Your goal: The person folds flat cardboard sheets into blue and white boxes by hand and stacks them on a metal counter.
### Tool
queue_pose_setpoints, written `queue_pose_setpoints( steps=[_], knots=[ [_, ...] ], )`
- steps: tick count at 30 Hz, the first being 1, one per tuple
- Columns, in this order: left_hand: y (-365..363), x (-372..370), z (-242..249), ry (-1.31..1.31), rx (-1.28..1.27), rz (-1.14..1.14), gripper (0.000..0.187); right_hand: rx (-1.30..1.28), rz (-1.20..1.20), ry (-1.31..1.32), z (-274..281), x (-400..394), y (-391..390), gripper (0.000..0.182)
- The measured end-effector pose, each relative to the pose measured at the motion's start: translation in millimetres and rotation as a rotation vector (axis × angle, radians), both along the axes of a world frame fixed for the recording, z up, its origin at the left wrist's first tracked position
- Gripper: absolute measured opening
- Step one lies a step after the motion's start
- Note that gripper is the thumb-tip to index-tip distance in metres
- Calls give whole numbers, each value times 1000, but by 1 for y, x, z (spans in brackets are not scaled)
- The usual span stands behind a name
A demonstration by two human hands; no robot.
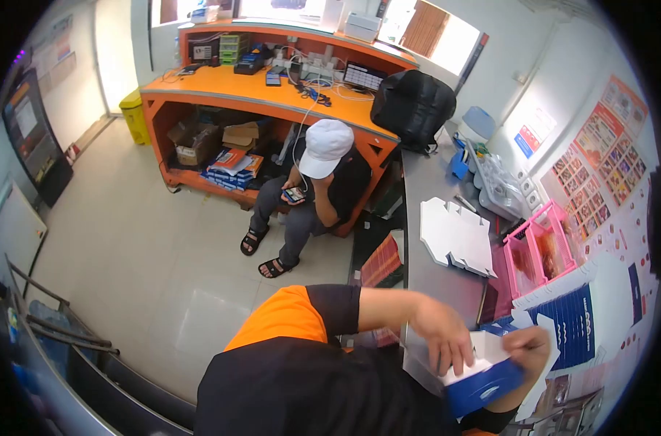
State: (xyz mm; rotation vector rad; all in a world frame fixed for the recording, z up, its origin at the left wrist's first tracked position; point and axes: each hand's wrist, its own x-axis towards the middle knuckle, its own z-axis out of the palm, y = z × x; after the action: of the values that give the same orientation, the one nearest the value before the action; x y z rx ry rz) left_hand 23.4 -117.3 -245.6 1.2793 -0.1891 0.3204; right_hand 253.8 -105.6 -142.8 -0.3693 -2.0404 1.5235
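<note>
Nearest the camera, a black shirt [309,392] with an orange shoulder spread across the lower part of the scene, its wearer turned towards a grey counter [429,171] on the right. Both of the wearer's hands were at an open blue-and-white box [483,389] at the near right, by the near end of that counter. The left hand [445,336] had its fingers pointing down into the box's white interior; whether they were pinched on anything could not be told. The right hand [528,349] was clamped on the box's right end, its fingers curled in.

Beyond the box, a flat white cardboard piece [458,236] with notched edges lay on the counter. To its right stood a pink basket [541,251], and farther back was a clear plastic bag [501,182]. Printed posters [599,167] covered the wall at the right.

At the far side, an orange desk [218,83] bore a black backpack [415,105] at its right end. Before the desk sat another person [354,178] in a white cap [329,142], holding a phone [295,195] in one hand.
</note>
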Motion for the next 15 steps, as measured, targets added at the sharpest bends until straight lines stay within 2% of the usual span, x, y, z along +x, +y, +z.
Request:
queue_pose_setpoints(
  steps=[1, 2, 4, 5, 6, 7, 8, 10, 11, 12, 13, 14, 15],
  knots=[
    [18, -11, -7, -123, 142, 57, 58, 11, 28, 214, 1, -1, 14, 17],
    [29, -18, -15, -246, -73, 174, 62, -77, 55, 398, 6, -5, 25, 13],
    [40, -35, -12, -487, -504, 397, 71, -278, -200, 629, 7, 14, 55, 20],
    [53, -38, -12, -686, -491, 238, 82, -130, -316, 587, 2, 15, 63, 21],
    [37, -41, 16, -899, -801, 83, 91, 18, -430, 542, -4, 14, 70, 22],
    [15, -52, 43, -777, -515, 472, 99, 165, -542, 493, -10, 12, 78, 24],
    [3, -57, 46, -832, -473, 410, 102, 312, -648, 441, -16, 9, 86, 25],
    [-1, -63, 41, -708, -30, 289, 112, 610, -850, 335, -21, -2, 97, 28],
    [-9, -59, 44, -708, 37, 435, 101, 481, -905, 387, -20, -7, 97, 30],
    [-17, -62, 47, -477, 319, 806, 89, 351, -956, 450, -17, -13, 95, 32],
    [-29, -68, 56, -214, 600, 1157, 76, -61, -930, 606, -10, -31, 79, 34],
    [-29, -58, 53, -167, 787, 1546, 47, -478, -874, 743, -6, -41, 71, 37],
    [-29, -60, 51, -138, 618, 1570, 41, -342, -944, 732, -13, -40, 73, 37]
  ],
)
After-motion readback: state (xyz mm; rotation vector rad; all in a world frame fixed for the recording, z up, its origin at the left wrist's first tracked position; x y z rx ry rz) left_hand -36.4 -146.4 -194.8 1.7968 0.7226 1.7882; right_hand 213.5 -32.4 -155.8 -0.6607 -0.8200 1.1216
